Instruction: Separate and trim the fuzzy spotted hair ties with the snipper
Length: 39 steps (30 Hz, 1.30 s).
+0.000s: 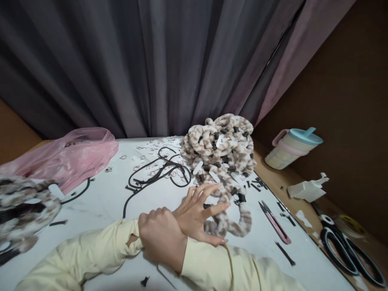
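My left hand (198, 212) reaches across the white table (100, 202) with fingers spread, resting on a fuzzy beige-and-brown loop (241, 224). My right hand (162, 238) crosses over it and is closed round my left wrist. Both arms wear pale yellow sleeves. Just beyond the fingers stands a pile of the same fuzzy loops (221, 147) with white tags and black clips. Black elastic cords (160, 169) lie tangled left of the pile.
A pink plastic bag (75, 157) lies at the back left, more fuzzy loops (24, 206) at the left edge. Pink thread snips (275, 224), black scissors (348, 250), crumpled tissue (306, 190) and a lidded cup (292, 147) sit to the right. Grey curtains hang behind.
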Tool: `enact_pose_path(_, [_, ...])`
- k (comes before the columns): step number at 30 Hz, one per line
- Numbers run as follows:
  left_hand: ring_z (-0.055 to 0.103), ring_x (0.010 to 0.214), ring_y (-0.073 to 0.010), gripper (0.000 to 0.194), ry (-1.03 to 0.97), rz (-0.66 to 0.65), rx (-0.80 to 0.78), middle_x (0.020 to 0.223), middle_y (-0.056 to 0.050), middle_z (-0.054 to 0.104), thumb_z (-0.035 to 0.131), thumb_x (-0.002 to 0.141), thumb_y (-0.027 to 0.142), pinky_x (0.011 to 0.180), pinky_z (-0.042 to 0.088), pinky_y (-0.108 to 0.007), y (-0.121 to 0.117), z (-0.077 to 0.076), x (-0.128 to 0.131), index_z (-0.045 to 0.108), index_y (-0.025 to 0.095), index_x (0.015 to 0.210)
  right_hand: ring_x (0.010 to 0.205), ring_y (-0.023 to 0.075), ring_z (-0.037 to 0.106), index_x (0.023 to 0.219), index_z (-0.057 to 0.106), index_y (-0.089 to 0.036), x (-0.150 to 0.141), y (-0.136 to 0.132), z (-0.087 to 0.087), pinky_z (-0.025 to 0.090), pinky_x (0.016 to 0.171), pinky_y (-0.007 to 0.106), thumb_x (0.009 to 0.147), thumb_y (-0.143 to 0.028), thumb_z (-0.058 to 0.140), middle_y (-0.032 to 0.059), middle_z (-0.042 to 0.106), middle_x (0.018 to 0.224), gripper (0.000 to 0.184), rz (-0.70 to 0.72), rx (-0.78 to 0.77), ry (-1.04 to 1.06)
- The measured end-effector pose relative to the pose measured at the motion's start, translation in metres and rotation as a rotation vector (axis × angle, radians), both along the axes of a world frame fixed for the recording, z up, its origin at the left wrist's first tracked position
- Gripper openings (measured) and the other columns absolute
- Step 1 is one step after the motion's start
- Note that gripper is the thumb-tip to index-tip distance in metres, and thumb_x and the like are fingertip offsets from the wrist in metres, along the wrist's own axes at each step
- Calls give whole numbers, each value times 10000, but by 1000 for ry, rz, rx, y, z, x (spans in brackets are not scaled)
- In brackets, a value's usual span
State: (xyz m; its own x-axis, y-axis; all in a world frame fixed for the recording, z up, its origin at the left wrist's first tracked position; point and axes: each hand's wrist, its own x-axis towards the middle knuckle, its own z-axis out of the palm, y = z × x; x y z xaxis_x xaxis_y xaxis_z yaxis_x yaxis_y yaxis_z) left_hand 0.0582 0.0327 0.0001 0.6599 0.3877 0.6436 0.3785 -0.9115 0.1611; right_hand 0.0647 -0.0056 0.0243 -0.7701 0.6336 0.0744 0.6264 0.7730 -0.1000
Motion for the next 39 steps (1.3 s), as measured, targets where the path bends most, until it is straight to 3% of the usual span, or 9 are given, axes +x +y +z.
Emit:
enact_pose_path(4, [473, 466, -106, 196, -93, -18, 51, 565, 20, 548, 505, 836, 313, 460, 327, -224, -2, -2, 1, 578, 170, 948, 543, 197, 573, 806, 553, -96, 0, -1, 0, 432, 490, 310, 714, -229, 620, 102, 618, 653, 176, -1, 0, 2])
enact_pose_path(9, [595, 848, -261, 620, -9, 12, 77, 1018, -112, 645, 567, 695, 601, 702, 437, -379, -1, 5, 0, 530, 246, 1203, 552, 193, 574, 822, 553, -96, -1, -1, -1, 436, 499, 306, 748, -274, 611, 103, 619, 659, 201, -8, 11, 7])
enact_pose_path(15, [417, 346, -98, 275, -263, 53, 59, 393, 45, 489, 526, 756, 400, 409, 297, -248, -7, -6, 5, 645, 156, 795, 524, 202, 565, 794, 551, -101, -2, -3, -2, 421, 465, 312, 714, -218, 627, 93, 613, 639, 161, -26, 15, 3])
enact_pose_path(18, [619, 694, -207, 413, -171, 78, 36, 755, -59, 682, 522, 716, 455, 627, 448, -328, -6, 2, 4, 630, 169, 993, 528, 197, 566, 803, 553, -100, -1, -2, -1, 424, 475, 312, 742, -250, 614, 96, 616, 648, 174, -20, 22, 14])
enact_pose_path(22, [465, 1187, -332, 750, -16, 18, -35, 1331, -174, 487, 539, 701, 533, 935, 387, -480, -3, 10, -1, 399, 133, 1321, 537, 194, 571, 810, 555, -96, -1, -1, -1, 428, 488, 308, 744, -267, 613, 98, 619, 651, 192, -17, 24, 14])
enact_pose_path(28, [613, 581, -161, 571, -104, 40, -185, 716, -4, 679, 525, 717, 482, 537, 458, -264, -9, 0, 0, 497, 171, 1196, 516, 194, 562, 787, 550, -104, -2, -1, -3, 419, 471, 309, 736, -262, 617, 95, 613, 637, 179, -27, 21, 4])
enact_pose_path(32, [578, 999, -301, 807, -38, 54, -67, 1153, -142, 617, 536, 654, 601, 835, 446, -436, -5, 5, 0, 402, 144, 1306, 535, 197, 570, 809, 556, -98, -2, -1, -2, 427, 489, 312, 721, -255, 626, 97, 617, 649, 193, -21, 23, 7])
enact_pose_path(37, [465, 363, -125, 435, -254, 86, -28, 431, 45, 523, 495, 737, 476, 479, 392, -267, -9, -4, 5, 606, 152, 1006, 531, 208, 573, 794, 557, -101, -2, -2, -1, 420, 472, 316, 704, -220, 626, 98, 615, 639, 164, -32, 27, -1])
enact_pose_path(39, [449, 352, -126, 336, -319, 126, -2, 396, 51, 472, 483, 736, 446, 473, 374, -277, -10, -6, 6, 617, 165, 862, 534, 215, 576, 793, 559, -101, -1, -3, 0, 420, 471, 321, 711, -208, 616, 100, 617, 643, 147, -35, 32, 2])
